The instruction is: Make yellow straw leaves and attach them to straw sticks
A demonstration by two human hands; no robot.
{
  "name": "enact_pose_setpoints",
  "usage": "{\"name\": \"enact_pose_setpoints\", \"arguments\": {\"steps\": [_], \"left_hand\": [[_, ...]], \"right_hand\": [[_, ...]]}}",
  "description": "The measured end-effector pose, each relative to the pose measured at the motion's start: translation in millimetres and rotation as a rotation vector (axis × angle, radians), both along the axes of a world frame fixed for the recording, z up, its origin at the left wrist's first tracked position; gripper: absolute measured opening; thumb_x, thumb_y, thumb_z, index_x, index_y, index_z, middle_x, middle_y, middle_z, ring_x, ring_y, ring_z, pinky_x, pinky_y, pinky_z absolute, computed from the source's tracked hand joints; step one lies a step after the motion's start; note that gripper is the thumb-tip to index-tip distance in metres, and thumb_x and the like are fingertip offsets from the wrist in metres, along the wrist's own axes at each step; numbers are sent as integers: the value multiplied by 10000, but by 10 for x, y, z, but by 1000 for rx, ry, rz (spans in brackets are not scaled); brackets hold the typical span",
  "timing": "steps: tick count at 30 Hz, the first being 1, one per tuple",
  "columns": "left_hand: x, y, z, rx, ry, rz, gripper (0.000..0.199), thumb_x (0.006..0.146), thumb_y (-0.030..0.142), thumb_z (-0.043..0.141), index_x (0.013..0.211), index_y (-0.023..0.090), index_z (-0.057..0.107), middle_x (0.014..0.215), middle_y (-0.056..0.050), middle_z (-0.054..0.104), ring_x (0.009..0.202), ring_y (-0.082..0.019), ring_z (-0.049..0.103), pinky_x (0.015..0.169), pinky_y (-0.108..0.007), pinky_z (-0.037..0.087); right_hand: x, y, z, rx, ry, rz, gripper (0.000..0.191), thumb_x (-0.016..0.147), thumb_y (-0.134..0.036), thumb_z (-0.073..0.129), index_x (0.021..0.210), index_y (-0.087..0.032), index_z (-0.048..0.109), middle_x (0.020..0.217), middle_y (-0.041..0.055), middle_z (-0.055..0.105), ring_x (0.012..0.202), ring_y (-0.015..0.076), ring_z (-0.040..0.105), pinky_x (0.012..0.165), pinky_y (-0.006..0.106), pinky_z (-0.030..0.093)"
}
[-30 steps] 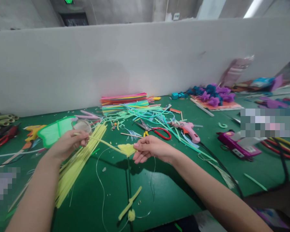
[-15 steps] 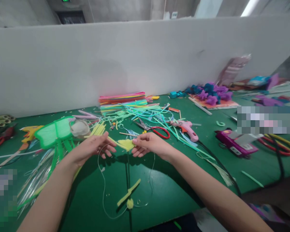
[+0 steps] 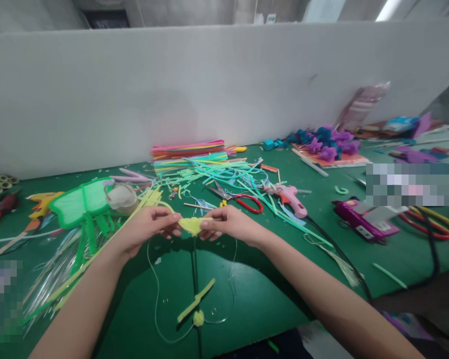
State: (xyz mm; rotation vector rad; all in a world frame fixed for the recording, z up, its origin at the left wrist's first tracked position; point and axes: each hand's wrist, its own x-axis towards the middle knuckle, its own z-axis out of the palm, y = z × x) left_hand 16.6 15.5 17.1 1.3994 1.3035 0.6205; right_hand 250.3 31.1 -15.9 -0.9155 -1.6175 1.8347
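Observation:
A small yellow fuzzy piece (image 3: 192, 226) is stretched between my two hands above the green table. My left hand (image 3: 160, 222) pinches its left side, where a yellow strip curves up behind the fingers. At its right edge, my right hand (image 3: 219, 223) grips it between thumb and fingers. A thin clear thread (image 3: 156, 294) loops down below the hands. Under the piece, a dark thin line runs toward the front edge, with a yellow strip (image 3: 196, 300) and a yellow fuzzy ball (image 3: 198, 318) on it.
Red-handled scissors (image 3: 249, 202) and a pink glue gun (image 3: 292, 199) lie beyond my right hand. Colourful pipe cleaners (image 3: 189, 151) are heaped behind. A green fuzzy shape (image 3: 83, 199) lies left, a magenta device (image 3: 364, 222) right. A pale wall (image 3: 209, 89) stands behind.
My left hand has moved in toward the yellow piece and closed on its side. The piece is now held between both hands, and the right hand has shifted slightly left.

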Motion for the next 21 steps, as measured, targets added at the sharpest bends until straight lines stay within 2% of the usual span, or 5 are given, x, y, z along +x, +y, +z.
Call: {"name": "enact_pose_setpoints", "arguments": {"steps": [4, 10, 16, 18, 21], "left_hand": [[40, -39, 35, 46, -3, 34, 281, 747, 430, 720, 827, 161, 702, 757, -48, 740, 764, -187, 689, 642, -230, 500], [171, -30, -16, 151, 38, 153, 272, 724, 416, 736, 777, 151, 709, 716, -49, 742, 725, -194, 691, 656, -251, 521], [250, -34, -84, 221, -36, 326, 300, 711, 448, 734, 745, 153, 689, 699, -49, 731, 709, -197, 682, 611, -255, 516], [246, -46, -78, 169, -57, 295, 307, 710, 456, 733, 767, 159, 684, 740, -54, 736, 754, -204, 686, 616, -256, 513], [220, -56, -60, 39, -54, 165, 306, 672, 431, 772, 813, 174, 687, 781, -58, 745, 806, -212, 693, 620, -247, 500]], "right_hand": [[13, 35, 1, -21, 0, 17, 413, 733, -490, 719, 895, -111, 692, 832, 93, 730, 757, 150, 699, 677, 238, 557], [18, 190, -37, -36, -46, 193, 421, 706, -482, 746, 880, -105, 674, 813, 90, 730, 700, 143, 700, 634, 224, 547], [-12, 168, -14, -52, -40, 120, 414, 664, -476, 776, 800, -102, 665, 743, 78, 726, 647, 144, 697, 630, 235, 553], [-3, 159, -20, -52, -28, 83, 410, 655, -469, 784, 807, -104, 678, 755, 79, 729, 670, 149, 701, 633, 232, 553], [23, 164, -35, -36, -26, 44, 413, 626, -454, 803, 818, -104, 701, 762, 81, 731, 700, 157, 703, 643, 236, 556]]}}
